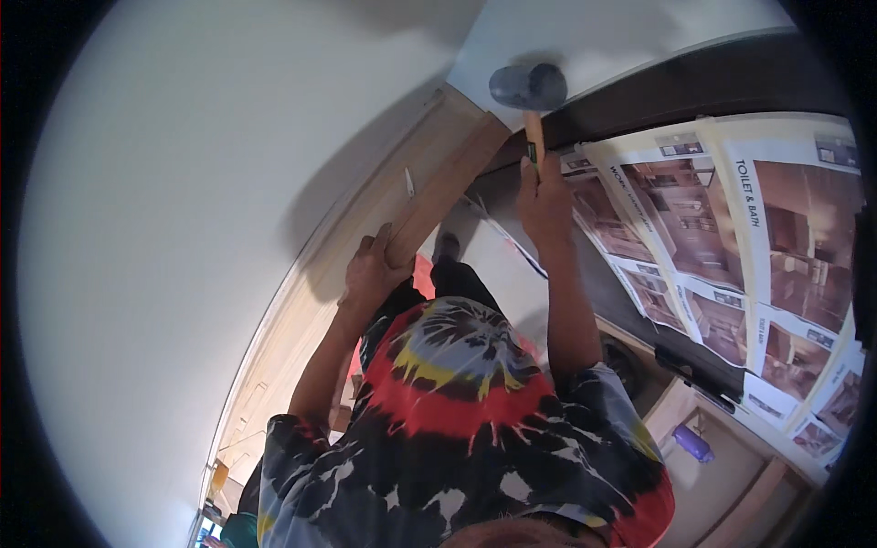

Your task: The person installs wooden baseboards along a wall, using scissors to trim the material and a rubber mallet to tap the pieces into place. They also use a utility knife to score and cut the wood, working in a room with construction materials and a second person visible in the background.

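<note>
My right hand [548,208] is wrapped round the wooden handle of a mallet [530,87]. Its dark grey head is raised in front of the white wall, beyond the far end of the wooden board [452,187]. My left hand [370,272] grips the near end of that board, its fingers bent over the edge. The board lies slanting along a pale wooden ledge [352,228] against the wall. On the ledge beside the board is a small, thin white object [409,183], too small to make out.
On the right, a dark panel carries taped-up printed sheets [699,219] with room pictures. A purple bottle-like object [692,443] is at the lower right by a wooden frame [749,502]. The white wall [183,201] fills the left side. My foot [447,247] shows below.
</note>
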Tool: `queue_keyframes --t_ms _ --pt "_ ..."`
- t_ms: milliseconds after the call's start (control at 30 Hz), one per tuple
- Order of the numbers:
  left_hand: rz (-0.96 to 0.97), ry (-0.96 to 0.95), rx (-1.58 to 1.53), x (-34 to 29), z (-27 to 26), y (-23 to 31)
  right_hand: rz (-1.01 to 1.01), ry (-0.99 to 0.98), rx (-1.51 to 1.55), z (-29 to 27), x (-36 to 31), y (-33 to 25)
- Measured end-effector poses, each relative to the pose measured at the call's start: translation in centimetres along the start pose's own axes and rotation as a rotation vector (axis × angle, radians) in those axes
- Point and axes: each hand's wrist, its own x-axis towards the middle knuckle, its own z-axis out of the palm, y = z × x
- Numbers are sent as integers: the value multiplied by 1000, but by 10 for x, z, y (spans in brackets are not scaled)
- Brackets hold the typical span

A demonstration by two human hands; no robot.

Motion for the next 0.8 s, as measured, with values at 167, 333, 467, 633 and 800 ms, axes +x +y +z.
queue_keyframes --t_ms 167,333,467,633,800 --pt "-40 35 -3 -6 16 -4 -32 -7 -108 -7 1 8" --pt "-24 33 11 -1 15 -2 7 -102 -171 54 -9 58" --pt "-15 40 32 -2 9 -5 60 -130 -122 42 -6 20" --pt "-13 -2 15 4 1 1 98 -97 -178 68 -12 54" --pt "-8 -1 11 3 -1 -2 142 -107 -52 61 -9 36"
